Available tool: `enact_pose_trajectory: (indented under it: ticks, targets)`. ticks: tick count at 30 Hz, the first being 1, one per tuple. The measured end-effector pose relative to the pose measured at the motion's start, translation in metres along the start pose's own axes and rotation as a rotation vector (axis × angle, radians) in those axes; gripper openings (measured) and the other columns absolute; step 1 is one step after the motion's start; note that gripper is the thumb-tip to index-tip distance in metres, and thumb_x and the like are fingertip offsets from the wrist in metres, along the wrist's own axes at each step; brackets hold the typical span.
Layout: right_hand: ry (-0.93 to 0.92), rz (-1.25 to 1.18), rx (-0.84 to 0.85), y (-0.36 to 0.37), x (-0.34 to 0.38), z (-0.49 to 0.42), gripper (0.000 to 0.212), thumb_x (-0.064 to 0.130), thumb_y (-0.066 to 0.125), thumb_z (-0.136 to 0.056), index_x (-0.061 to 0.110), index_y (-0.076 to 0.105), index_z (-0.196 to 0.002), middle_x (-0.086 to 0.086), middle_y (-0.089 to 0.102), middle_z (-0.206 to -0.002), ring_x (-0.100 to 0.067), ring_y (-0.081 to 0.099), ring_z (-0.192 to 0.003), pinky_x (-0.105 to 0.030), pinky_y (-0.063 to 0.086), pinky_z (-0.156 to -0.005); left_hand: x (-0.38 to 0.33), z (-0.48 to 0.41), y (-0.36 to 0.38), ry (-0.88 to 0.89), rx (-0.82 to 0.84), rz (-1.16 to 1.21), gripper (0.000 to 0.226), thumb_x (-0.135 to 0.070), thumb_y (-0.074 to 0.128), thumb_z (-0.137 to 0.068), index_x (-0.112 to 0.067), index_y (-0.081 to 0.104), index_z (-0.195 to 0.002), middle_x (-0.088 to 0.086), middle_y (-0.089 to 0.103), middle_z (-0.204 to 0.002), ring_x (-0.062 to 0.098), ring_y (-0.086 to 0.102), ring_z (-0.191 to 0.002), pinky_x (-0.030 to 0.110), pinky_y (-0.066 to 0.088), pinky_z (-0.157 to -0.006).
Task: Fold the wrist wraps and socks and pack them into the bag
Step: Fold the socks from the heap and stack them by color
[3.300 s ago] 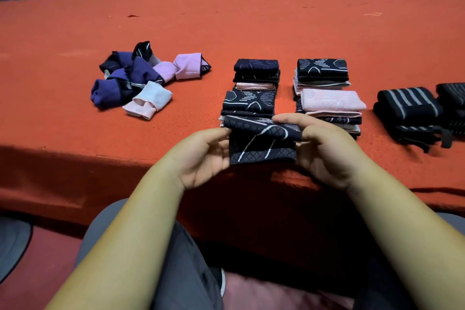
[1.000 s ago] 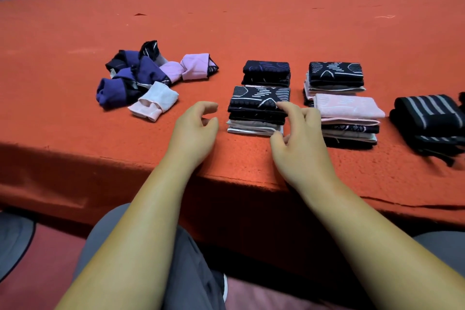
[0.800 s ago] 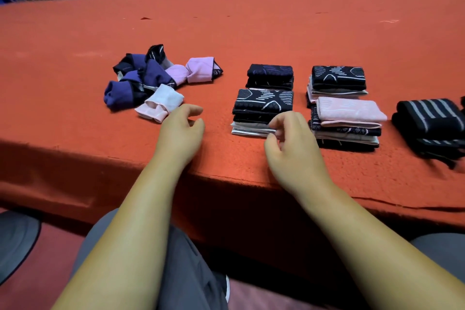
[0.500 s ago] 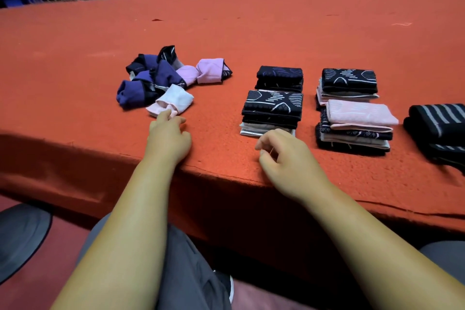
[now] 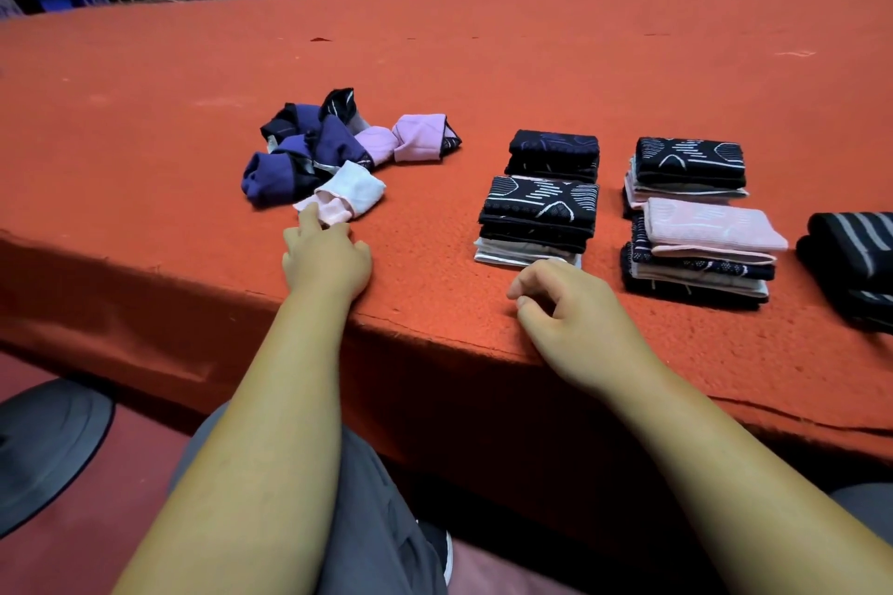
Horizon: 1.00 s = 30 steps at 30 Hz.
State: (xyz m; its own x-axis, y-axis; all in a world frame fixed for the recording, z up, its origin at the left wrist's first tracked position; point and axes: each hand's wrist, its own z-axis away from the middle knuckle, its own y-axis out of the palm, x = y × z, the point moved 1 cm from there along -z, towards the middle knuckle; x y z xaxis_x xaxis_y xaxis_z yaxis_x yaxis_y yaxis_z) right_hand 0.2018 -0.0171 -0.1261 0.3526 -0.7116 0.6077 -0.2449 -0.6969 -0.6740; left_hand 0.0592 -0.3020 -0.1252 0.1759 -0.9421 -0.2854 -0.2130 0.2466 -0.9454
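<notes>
Nearest, the right hand [image 5: 565, 304] is resting empty, loosely curled, having left a dark sock [image 5: 541, 201] atop the near stack [image 5: 526, 251] — the left hand [image 5: 326, 256], fingers out, is reaching the pale sock [image 5: 340, 196], seemingly touching it — next to fold.

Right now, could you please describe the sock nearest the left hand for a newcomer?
On the orange table, find the loose heap of socks left of the neat stacks. The sock lies at its near edge, by the left hand. It alone is whitish-pink; its neighbours are purple, lilac or black.
</notes>
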Motion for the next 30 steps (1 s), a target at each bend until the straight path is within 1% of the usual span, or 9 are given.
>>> enact_pose_trajectory:
  ticks: [2,6,11,15,17,20,22,26,30]
  targets:
    - [0.004,-0.006,0.002,0.0,0.0,0.0,0.016,0.011,0.067,-0.091,0.027,0.068,-0.096,0.014,0.067,-0.097,-0.009,0.064,-0.095,-0.033,0.051,-0.09,0.003,0.0,-0.001,-0.006,0.022,0.004,0.046,-0.041,0.052,-0.102,-0.029,0.063,-0.144,0.0,0.013,-0.175,0.038,0.033,-0.143,0.047,0.034,-0.116]
    - [0.012,-0.024,0.009,0.0,0.0,0.001,0.016,0.011,0.067,-0.092,0.027,0.068,-0.095,0.014,0.067,-0.097,-0.009,0.064,-0.095,-0.034,0.051,-0.089,0.002,-0.002,0.0,0.034,0.067,-0.096,0.054,-0.044,0.039,-0.105,-0.022,0.051,-0.153,-0.004,0.011,-0.177,0.037,0.033,-0.145,0.05,0.033,-0.113]
    - [0.007,-0.02,0.01,-0.001,0.002,0.002,0.016,0.01,0.067,-0.092,0.026,0.068,-0.095,0.014,0.067,-0.097,-0.007,0.063,-0.095,-0.029,0.049,-0.088,0.001,0.003,0.002,0.067,-0.019,-0.013,0.056,-0.043,0.048,-0.106,-0.021,0.044,-0.157,-0.004,0.028,-0.171,0.038,0.039,-0.14,0.051,0.037,-0.11]
    - [0.0,-0.041,-0.009,-0.002,0.001,0.002,0.02,0.008,0.068,-0.092,0.027,0.069,-0.097,0.015,0.068,-0.097,-0.001,0.061,-0.093,-0.019,0.044,-0.082,-0.015,0.026,-0.011,0.243,-0.295,0.105,0.03,-0.034,0.063,-0.1,-0.031,0.069,-0.129,0.002,0.065,-0.133,0.037,0.05,-0.121,0.049,0.042,-0.093]
    - [0.012,-0.077,-0.033,-0.003,0.003,0.004,0.021,0.009,0.068,-0.094,0.028,0.071,-0.1,0.016,0.069,-0.098,0.002,0.061,-0.093,-0.015,0.042,-0.082,-0.027,0.047,-0.021,0.292,-0.372,0.3,0.022,-0.03,0.069,-0.094,-0.035,0.077,-0.114,-0.005,0.073,-0.111,0.031,0.057,-0.111,0.045,0.045,-0.09]
    - [0.011,-0.141,-0.052,-0.003,0.011,0.009,0.021,0.019,0.072,-0.098,0.029,0.073,-0.116,0.018,0.072,-0.105,-0.002,0.065,-0.091,-0.017,0.047,-0.082,-0.047,0.09,-0.036,0.252,-0.203,0.83,0.02,-0.021,0.079,-0.091,-0.031,0.083,-0.108,-0.014,0.079,-0.104,0.009,0.071,-0.101,0.033,0.055,-0.096]
    - [0.019,-0.208,-0.025,-0.004,0.018,0.011,0.031,0.031,0.076,-0.096,0.032,0.069,-0.126,0.018,0.074,-0.111,-0.006,0.07,-0.095,-0.022,0.053,-0.085,-0.059,0.117,-0.045,0.29,-0.068,1.0,0.025,-0.013,0.079,-0.091,-0.028,0.082,-0.111,-0.014,0.081,-0.098,0.005,0.074,-0.096,0.025,0.057,-0.09]
    - [0.086,-0.282,-0.005,-0.004,0.028,0.015,0.046,0.057,0.072,-0.087,0.036,0.067,-0.127,0.022,0.074,-0.119,0.001,0.069,-0.112,-0.032,0.055,-0.096,-0.074,0.139,-0.053,0.391,0.122,1.005,0.028,-0.013,0.078,-0.093,-0.031,0.075,-0.114,-0.009,0.081,-0.089,0.011,0.078,-0.088,0.031,0.06,-0.079]
    - [0.198,-0.345,-0.068,-0.008,0.025,0.018,0.028,0.051,0.076,-0.093,0.032,0.074,-0.113,0.02,0.077,-0.102,0.005,0.07,-0.097,-0.021,0.051,-0.086,-0.077,0.14,-0.054,0.42,0.188,0.993,0.02,-0.015,0.065,-0.102,-0.028,0.074,-0.114,-0.011,0.081,-0.092,0.008,0.077,-0.093,0.03,0.059,-0.083]
